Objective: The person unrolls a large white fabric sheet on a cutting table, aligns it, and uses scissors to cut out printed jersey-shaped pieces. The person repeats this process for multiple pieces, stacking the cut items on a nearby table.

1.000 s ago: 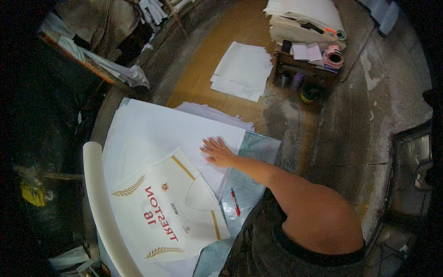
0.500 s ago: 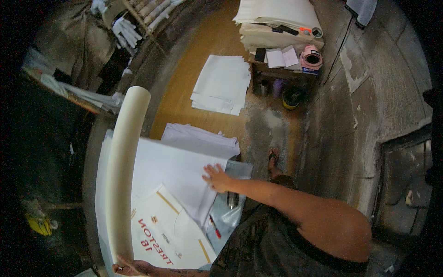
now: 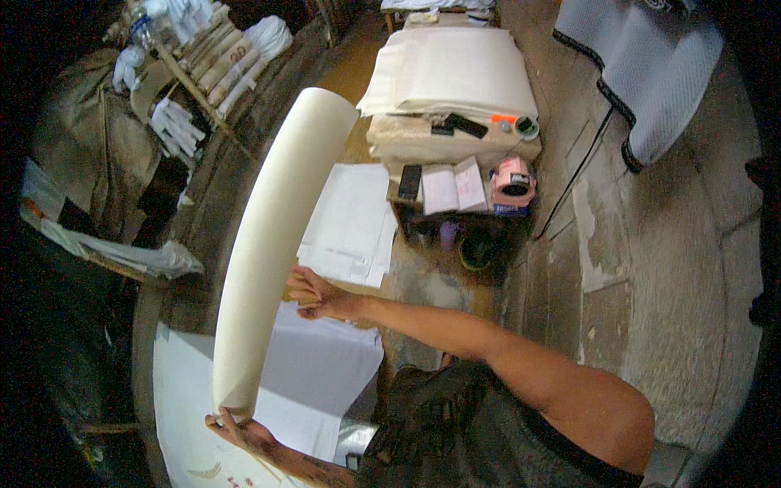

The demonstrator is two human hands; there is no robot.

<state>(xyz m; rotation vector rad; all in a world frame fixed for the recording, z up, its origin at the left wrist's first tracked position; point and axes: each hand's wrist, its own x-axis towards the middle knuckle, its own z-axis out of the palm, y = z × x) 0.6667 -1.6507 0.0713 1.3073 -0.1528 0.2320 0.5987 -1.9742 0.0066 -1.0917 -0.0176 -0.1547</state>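
Note:
A long cream-coloured roll, apparently paper or thin sheet, rises at a slant from the lower left toward the top middle. Its near end is gripped by my left hand, fingers curled round the edge. My right hand hovers beside the roll's right side, fingers loosely bent and apart; whether a fingertip touches the roll I cannot tell. Below lie white sheets on the work surface, partly covered by the roll. A printed sheet shows only in part at the lower edge.
Beyond my right hand, a stack of white sheets lies on the floor. A low stand holds an open notebook, a black phone-like object and a pink tape roll. Behind rises a thick cream stack. White mesh cloth hangs at right.
The roll has been lifted and swung up and to the right by my left hand. My right hand has left the white sheets and come up beside the roll. The view has shifted farther ahead.

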